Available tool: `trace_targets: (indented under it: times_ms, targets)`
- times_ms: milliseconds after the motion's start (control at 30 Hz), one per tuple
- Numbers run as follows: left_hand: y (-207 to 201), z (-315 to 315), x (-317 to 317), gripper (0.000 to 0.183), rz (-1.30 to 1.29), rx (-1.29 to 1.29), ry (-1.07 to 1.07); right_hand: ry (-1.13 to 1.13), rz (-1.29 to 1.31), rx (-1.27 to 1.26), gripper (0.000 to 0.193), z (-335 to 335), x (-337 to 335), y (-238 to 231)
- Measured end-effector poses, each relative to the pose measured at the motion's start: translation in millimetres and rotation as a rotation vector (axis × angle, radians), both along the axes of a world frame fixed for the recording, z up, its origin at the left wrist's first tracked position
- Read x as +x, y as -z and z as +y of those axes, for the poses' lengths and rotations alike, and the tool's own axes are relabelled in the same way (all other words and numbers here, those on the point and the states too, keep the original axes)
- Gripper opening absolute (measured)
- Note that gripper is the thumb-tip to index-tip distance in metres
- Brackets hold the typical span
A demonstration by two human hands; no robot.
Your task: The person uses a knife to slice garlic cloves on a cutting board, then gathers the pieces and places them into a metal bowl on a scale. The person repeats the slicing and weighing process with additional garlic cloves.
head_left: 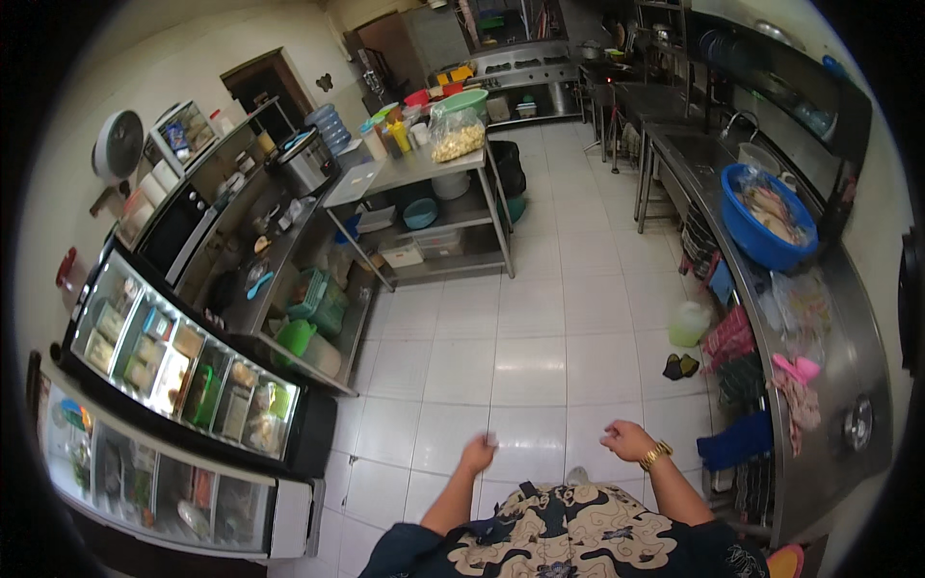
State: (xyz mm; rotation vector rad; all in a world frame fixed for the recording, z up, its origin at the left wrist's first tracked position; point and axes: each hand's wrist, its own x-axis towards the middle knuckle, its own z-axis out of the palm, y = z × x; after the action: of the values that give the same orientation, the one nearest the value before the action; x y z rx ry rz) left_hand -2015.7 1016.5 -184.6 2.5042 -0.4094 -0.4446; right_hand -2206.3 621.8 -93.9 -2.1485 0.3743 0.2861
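My left hand [476, 454] is raised over the tiled floor in front of me, its fingers folded in. A small greyish blur shows at its fingertips, and I cannot make out what it is. Level with it, my right hand [628, 441] hangs in the air with loosely bent fingers, a little apart, and nothing visible in them. A gold watch [656, 455] circles the right wrist. Neither hand touches a counter or any object around me. The nearest thing to the left hand is a lit glass display fridge [306, 424] with packed food inside.
At right, a steel counter [819, 405] carries a blue basin [756, 241] of bagged food. A jug [688, 325] and dark shoes [680, 366] sit on the floor beside it. A steel table [409, 169] with a bag of yellowish pieces [457, 143] stands ahead; a stove [525, 72] lies beyond.
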Motion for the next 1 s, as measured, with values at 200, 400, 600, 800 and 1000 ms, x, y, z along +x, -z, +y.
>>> trace_targets:
  times_ms: [200,400,600,800,1000]
  targets:
    - [49,16,8,0.057,0.801,0.624,0.27,-0.036,-0.06,0.019,0.051,-123,250,-41]
    - [63,-73,229,0.054,0.782,0.573,0.015,0.061,0.013,-0.245,0.034,-270,371,128]
    - [56,-235,625,0.053,-0.264,0.428,0.159,-0.012,0.844,-0.247,0.057,-404,352,290]
    - [-182,-528,904,0.041,-0.478,-0.46,-0.224,0.212,1.058,-0.064,0.051,-484,442,209]
    - [-276,-628,1096,0.066,-0.803,-0.495,-0.448,-0.51,0.588,-0.738,0.046,-683,726,231]
